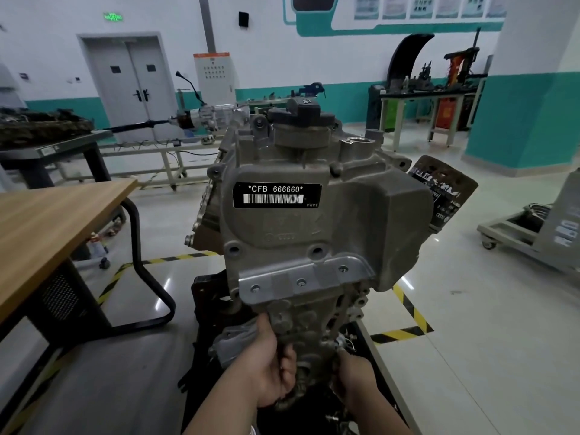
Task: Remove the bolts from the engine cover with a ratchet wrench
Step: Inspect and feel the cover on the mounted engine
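The grey cast engine cover (314, 221) stands upright in the middle, with a black label reading CFB 666660. A bright metal bracket (301, 277) across its lower part carries three small bolts (301, 282). My left hand (266, 365) is at the cover's lower end, thumb up against the casting and fingers curled round its edge. My right hand (354, 375) reaches the lower right side, its fingertips by a small shiny metal part (342, 343) and partly hidden. No ratchet wrench is plainly visible.
A wooden-topped table (56, 221) with a black tube frame stands close on the left. The engine sits on a dark stand (213, 309) inside yellow-black floor tape (408, 309). A grey wheeled cart (533, 233) is at the right, workbenches (423, 98) at the back.
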`<control>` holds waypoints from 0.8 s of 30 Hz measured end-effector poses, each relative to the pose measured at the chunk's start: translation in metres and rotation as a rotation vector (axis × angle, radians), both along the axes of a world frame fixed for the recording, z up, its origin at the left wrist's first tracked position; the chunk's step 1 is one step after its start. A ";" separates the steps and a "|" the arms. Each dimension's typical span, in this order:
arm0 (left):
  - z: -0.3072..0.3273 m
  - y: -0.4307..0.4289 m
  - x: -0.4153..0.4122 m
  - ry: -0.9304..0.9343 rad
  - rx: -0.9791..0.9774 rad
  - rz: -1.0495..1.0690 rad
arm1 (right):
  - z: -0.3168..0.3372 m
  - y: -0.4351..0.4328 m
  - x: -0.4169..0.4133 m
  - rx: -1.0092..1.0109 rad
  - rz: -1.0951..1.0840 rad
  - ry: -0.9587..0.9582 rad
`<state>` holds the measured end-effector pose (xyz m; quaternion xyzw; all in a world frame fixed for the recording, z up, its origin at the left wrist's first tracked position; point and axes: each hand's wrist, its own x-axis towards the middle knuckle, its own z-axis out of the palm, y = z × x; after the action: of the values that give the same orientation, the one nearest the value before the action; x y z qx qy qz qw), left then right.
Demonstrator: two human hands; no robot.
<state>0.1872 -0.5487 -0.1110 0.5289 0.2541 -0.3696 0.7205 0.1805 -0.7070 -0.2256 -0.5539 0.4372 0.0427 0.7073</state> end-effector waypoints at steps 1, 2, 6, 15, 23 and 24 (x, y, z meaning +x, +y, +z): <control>0.000 0.000 0.000 0.003 0.002 -0.002 | -0.002 0.001 0.003 -0.015 -0.013 0.015; 0.000 0.000 0.000 0.003 0.004 -0.003 | -0.003 0.001 0.004 -0.076 0.006 0.038; -0.001 0.002 0.000 0.001 0.009 -0.012 | -0.004 0.004 0.003 -0.266 0.137 0.009; -0.006 0.003 0.003 0.003 0.028 -0.028 | 0.001 -0.003 -0.014 0.098 -0.049 -0.037; -0.009 0.000 0.002 -0.082 -0.046 -0.008 | 0.084 0.052 -0.055 -0.775 0.450 -0.359; -0.008 -0.001 0.002 -0.089 -0.052 -0.012 | 0.091 0.058 -0.056 -0.898 0.526 -0.349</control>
<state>0.1889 -0.5492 -0.1189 0.5276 0.2089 -0.3563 0.7423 0.1247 -0.6493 -0.1348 -0.8908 0.1353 -0.0652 0.4288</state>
